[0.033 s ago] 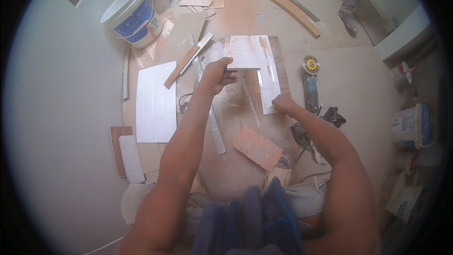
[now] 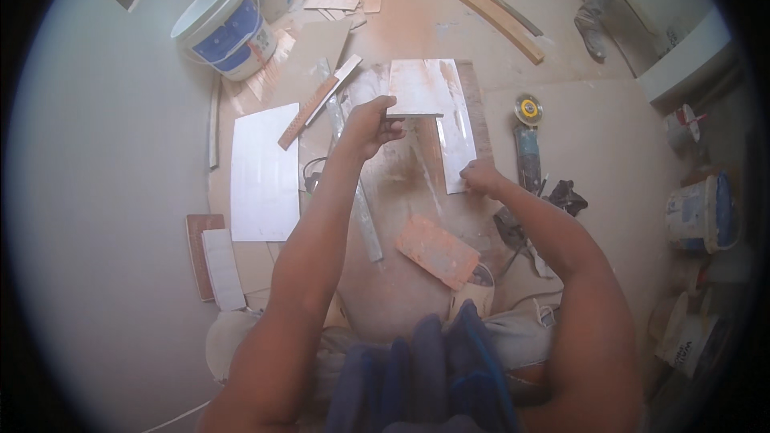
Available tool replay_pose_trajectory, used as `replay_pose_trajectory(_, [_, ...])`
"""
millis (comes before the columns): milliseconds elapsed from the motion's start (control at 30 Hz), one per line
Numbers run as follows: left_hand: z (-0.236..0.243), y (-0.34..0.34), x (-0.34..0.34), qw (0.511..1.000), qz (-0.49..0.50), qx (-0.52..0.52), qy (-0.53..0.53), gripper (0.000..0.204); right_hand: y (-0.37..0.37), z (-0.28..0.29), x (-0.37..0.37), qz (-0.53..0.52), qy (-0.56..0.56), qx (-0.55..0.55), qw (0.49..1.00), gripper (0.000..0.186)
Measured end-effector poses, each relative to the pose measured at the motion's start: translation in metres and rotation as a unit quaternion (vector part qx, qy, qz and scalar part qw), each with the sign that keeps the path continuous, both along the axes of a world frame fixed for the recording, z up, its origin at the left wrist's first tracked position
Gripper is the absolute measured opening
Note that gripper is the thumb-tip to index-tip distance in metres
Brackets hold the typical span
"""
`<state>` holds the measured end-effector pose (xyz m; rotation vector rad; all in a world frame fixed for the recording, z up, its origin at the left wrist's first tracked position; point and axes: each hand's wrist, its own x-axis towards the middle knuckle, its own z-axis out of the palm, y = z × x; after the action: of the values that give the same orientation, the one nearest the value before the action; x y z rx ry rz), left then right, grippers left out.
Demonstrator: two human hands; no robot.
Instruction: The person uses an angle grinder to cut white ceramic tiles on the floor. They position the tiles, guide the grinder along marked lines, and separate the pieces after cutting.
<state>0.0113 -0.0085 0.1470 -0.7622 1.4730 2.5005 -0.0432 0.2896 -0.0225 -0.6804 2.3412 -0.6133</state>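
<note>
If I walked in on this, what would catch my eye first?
Probably the L-shape of white panelling at centre, with the left hand holding its near-left corner and the right hand at its lower end. Then the grinder lying to the right, and the white-and-blue bucket at upper left.

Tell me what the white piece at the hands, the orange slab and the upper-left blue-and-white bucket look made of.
White piece: probably glazed ceramic; smooth face, bright reflections.
Orange slab: perhaps fired clay; matte, blotchy, though pale patches leave it open.
Bucket: likely moulded plastic; smooth, rounded wall.
</note>
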Motion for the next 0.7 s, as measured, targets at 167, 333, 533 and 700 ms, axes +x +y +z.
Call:
replay_pose_trajectory(167, [0.008, 0.010, 0.000, 0.999, 0.042, -0.013, -0.012, 0.032, -0.005, 0.017, 0.006, 0.023, -0.033, 0.003, 0.999, 0.030])
replay_pose_trajectory(333, [0.012, 0.007, -0.012, 0.999, 0.053, -0.002, 0.000, 0.028, -0.014, 0.025, -0.001, 0.020, -0.010, 0.049, 0.999, 0.040])
replay_pose_trajectory(533, [0.014, 0.006, -0.011, 0.999, 0.050, -0.001, 0.004, 0.031, -0.034, 0.072, 0.050, 0.195, -0.145, 0.083, 0.966, 0.059])
replay_pose_trajectory(700, [0.019, 0.010, -0.012, 0.999, 0.045, 0.013, 0.012, 0.033, -0.035, 0.058, 0.080, 0.187, -0.242, 0.139, 0.942, 0.076])
